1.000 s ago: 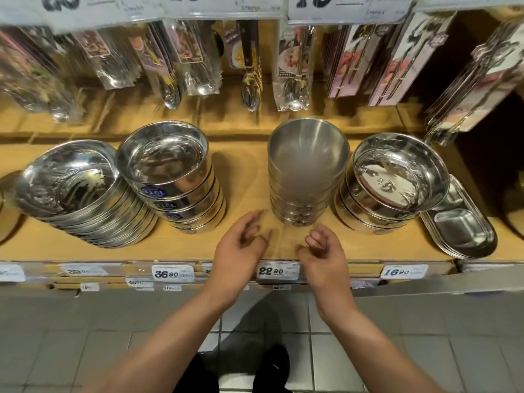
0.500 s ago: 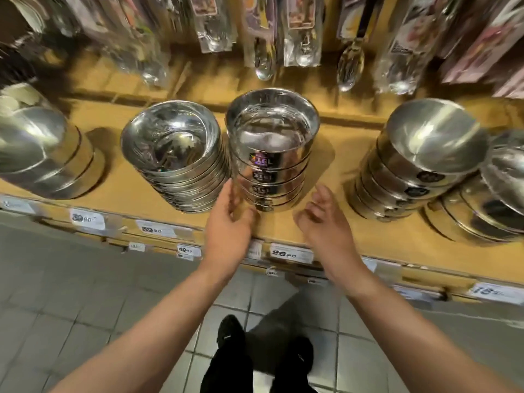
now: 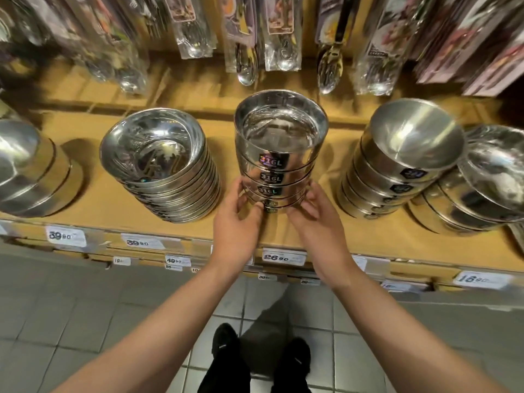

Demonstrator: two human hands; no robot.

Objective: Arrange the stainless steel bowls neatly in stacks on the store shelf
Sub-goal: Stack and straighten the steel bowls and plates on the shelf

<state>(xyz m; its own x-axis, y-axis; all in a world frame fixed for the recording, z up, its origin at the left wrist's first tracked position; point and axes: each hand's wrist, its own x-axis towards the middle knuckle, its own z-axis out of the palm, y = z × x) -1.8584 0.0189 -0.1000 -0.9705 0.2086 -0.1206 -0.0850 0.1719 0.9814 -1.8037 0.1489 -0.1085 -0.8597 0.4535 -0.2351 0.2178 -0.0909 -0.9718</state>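
While the head view looks down on the wooden shelf (image 3: 93, 211), both hands are at the base of the middle stack of 316L bowls (image 3: 279, 154), which stands upright near the shelf's front edge. The left hand (image 3: 236, 226) grasps the lowest bowls from its side, thumb curled onto the front wall; the right hand (image 3: 317, 222) cups the other side with curled fingers, so both grip the stack. Judging by how things lie, this stack already looks straight and needs at most a small shift. To its left, a stack of shallow wide bowls (image 3: 167, 171) leans and fans out, so it seems to want squaring. To the right, the matte bowl stack (image 3: 397, 168) tilts, and the far-right stack (image 3: 482, 191) tilts against it; these look undone. A partly seen stack at the far left (image 3: 31, 171) also slants. Price tags (image 3: 283, 257) line the shelf edge, and packaged cutlery (image 3: 249, 43) hangs above
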